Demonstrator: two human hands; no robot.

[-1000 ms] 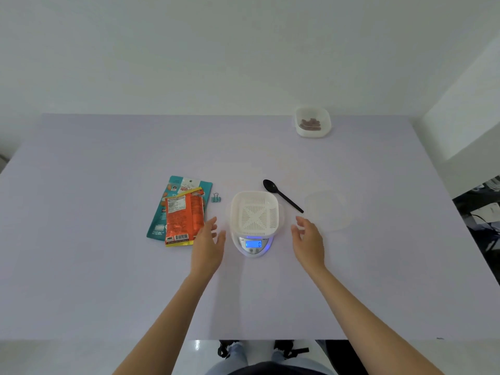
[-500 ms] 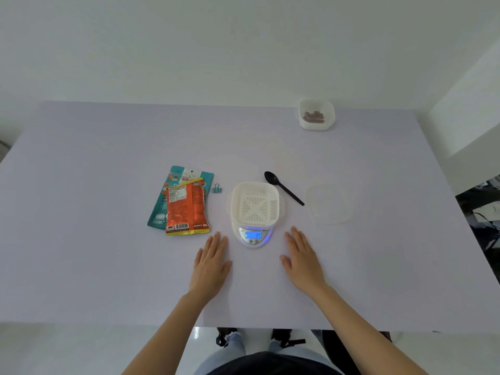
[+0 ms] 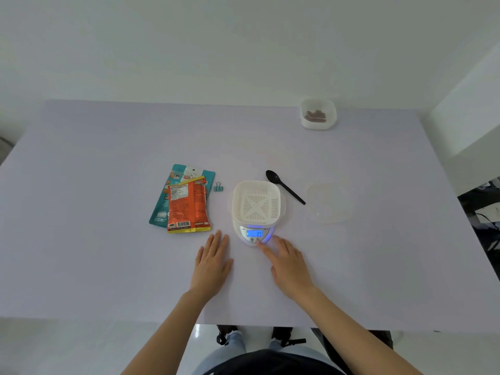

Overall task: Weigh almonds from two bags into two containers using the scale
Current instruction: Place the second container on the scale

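Note:
A white slotted container (image 3: pixel 256 203) stands on the small scale (image 3: pixel 254 235), whose blue display reads 39. An orange almond bag (image 3: pixel 188 207) lies on a teal bag (image 3: pixel 165 201) to the left of the scale. A second white container (image 3: pixel 318 113) with almonds in it sits at the table's far edge. My left hand (image 3: pixel 213 262) lies flat on the table, fingers straight, left of the scale. My right hand (image 3: pixel 288 263) is flat too, with its fingertips touching the scale's front by the buttons.
A black spoon (image 3: pixel 284 186) lies right of the scale. A clear lid (image 3: pixel 328 203) lies further right. A small teal binder clip (image 3: pixel 218 187) sits between the bags and the scale. The lilac table (image 3: pixel 94 253) ends near my body.
My hands first came down from beside the scale to lie flat in front of it. My right hand then slid forward and left onto the scale's front. The left hand stayed put.

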